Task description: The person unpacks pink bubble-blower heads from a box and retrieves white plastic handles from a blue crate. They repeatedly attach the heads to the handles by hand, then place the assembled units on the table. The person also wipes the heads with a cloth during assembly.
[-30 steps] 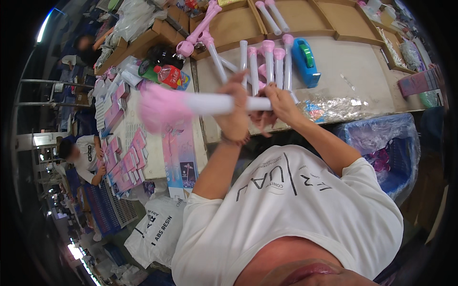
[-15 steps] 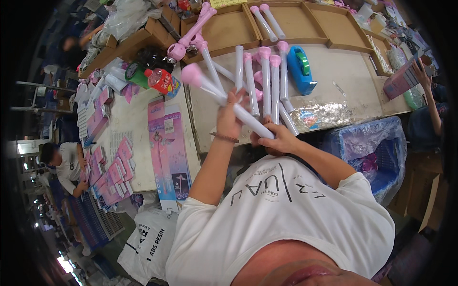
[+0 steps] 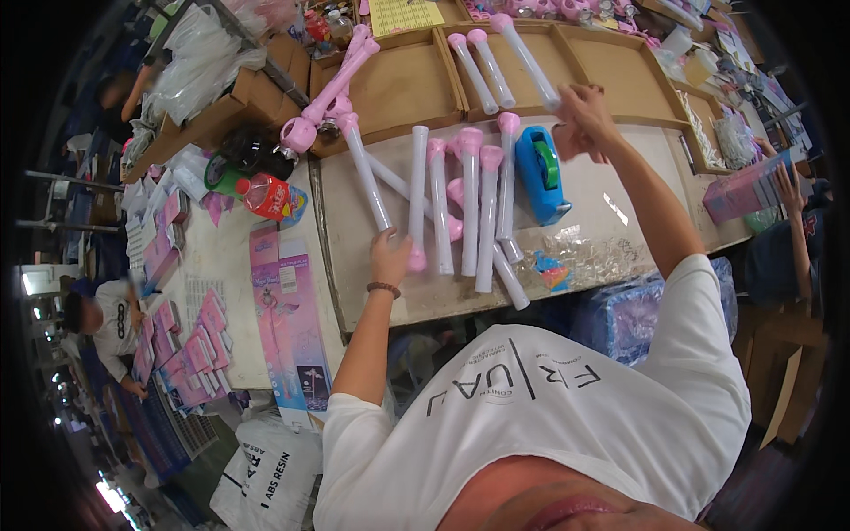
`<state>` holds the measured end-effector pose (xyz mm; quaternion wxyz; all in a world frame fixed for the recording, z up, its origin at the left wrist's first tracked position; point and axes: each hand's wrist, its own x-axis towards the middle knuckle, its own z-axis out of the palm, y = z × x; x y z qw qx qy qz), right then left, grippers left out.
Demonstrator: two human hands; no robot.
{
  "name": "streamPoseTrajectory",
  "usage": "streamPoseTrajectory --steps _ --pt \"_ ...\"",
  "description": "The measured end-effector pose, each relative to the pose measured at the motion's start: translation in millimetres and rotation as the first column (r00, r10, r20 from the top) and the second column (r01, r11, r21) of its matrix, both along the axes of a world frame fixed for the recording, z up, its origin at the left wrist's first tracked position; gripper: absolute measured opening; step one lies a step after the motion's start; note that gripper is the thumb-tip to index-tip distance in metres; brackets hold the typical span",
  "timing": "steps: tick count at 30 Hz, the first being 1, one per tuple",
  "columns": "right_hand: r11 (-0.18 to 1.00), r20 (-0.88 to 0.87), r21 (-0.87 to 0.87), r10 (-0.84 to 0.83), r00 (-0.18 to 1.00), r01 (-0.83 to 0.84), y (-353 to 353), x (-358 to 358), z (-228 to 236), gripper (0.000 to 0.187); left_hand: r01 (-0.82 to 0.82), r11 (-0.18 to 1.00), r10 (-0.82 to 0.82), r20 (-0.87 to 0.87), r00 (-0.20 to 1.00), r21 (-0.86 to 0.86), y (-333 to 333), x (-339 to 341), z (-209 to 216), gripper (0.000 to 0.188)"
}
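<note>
Grasping one wand point(image 3: 529, 64), right hand point(image 3: 580, 113); left hand point(image 3: 388, 257) touches seven wands point(image 3: 469, 212), fingers loose.

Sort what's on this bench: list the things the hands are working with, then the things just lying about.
In hand:
right hand laying a white-and-pink wand in the cardboard tray
left hand at the row of wands

Lying about:
blue tape dispenser
red-labelled bottle
pink flat box

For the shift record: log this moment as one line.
left hand: resting on table wand | right hand: holding wand over cardboard tray | nearby: blue tape dispenser
</note>
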<state>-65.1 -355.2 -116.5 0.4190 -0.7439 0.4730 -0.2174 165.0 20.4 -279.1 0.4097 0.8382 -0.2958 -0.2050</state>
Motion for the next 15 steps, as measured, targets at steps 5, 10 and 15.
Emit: streamPoseTrajectory --steps 5,10,15 --pt "0.950 0.011 -0.210 0.237 0.971 -0.230 -49.9 14.7 -44.5 0.028 0.005 0.988 -0.031 0.168 0.985 0.153 -16.4 5.7 -14.8 0.051" --pt "0.655 -0.109 -0.268 0.708 0.697 -0.707 -61.8 71.9 -90.0 0.030 0.010 0.978 0.003 -0.061 0.998 0.209 -27.1 -0.8 -19.0 0.059" --pt "0.662 -0.279 -0.026 0.714 0.642 -0.749 -89.0 116.4 -130.4 0.032 -0.059 0.977 0.069 -0.039 0.997 0.205 -9.6 -19.3 0.0 0.057"
